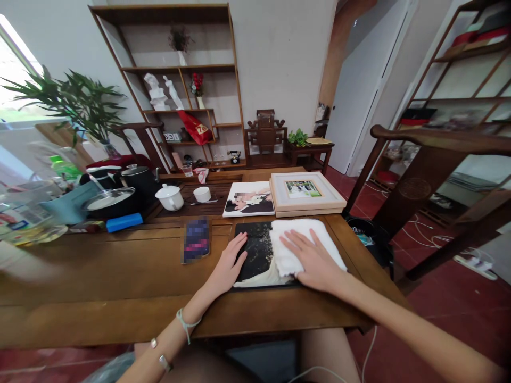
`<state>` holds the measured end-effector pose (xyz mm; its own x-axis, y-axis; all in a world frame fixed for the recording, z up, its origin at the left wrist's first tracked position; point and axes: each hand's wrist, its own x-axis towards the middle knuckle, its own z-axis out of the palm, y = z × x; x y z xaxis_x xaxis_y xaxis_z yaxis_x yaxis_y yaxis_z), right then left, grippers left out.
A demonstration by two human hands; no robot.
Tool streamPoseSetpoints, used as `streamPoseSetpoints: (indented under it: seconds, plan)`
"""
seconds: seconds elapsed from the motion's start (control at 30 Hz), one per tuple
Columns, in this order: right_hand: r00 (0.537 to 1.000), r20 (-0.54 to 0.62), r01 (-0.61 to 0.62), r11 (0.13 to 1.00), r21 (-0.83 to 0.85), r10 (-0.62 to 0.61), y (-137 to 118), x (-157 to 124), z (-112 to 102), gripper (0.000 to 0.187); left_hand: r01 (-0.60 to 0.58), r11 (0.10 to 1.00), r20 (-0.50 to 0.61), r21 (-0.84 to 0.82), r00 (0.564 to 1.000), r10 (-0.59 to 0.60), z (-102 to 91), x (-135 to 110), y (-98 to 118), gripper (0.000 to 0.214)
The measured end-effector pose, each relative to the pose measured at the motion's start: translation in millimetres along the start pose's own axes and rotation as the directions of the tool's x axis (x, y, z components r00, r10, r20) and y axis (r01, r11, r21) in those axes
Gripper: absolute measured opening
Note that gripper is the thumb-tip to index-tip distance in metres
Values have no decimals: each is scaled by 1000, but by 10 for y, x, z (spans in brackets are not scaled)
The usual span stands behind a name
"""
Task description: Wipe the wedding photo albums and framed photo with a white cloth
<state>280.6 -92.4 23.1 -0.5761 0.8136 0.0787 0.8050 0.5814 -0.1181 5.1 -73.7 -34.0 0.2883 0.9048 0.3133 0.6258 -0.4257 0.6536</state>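
Note:
A dark photo panel (255, 250) lies flat near the front edge of the wooden table, with a pale shape along its lower part. My left hand (229, 264) rests at the panel's left edge, fingers stretched out and holding nothing. On the right half of the panel is a folded white towel (329, 250). My right hand (313, 260) lies on top of this towel, fingers spread and pressing flat. Whatever part of the panel is under the towel is hidden.
Behind the panel lie a photo print (249, 202) and framed pictures (279, 198). A blurred-out phone-shaped object (196, 240) sits to the left. Further left are a blue block (124, 222), a lidded white teacup (170, 198) and a black kettle (140, 181). A wooden chair (415, 186) stands at right.

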Motion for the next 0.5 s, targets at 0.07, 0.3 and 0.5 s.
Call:
streamPoseSetpoints:
  seconds: [0.07,0.3,0.5]
  plan:
    - [999,-22,-27,999,-17,27,287,171,-16,88,5,1000,3,-1,1000,-5,-1,1,2,45]
    - [997,-77,-30,998,-51,26,503,111,39,85,20,1000,3,-11,1000,-20,7,1,1,44]
    - [995,-98,-5,999,-44,0,51,-498,95,94,1,1000,-24,-3,1000,-1,15,-5,-6,42]
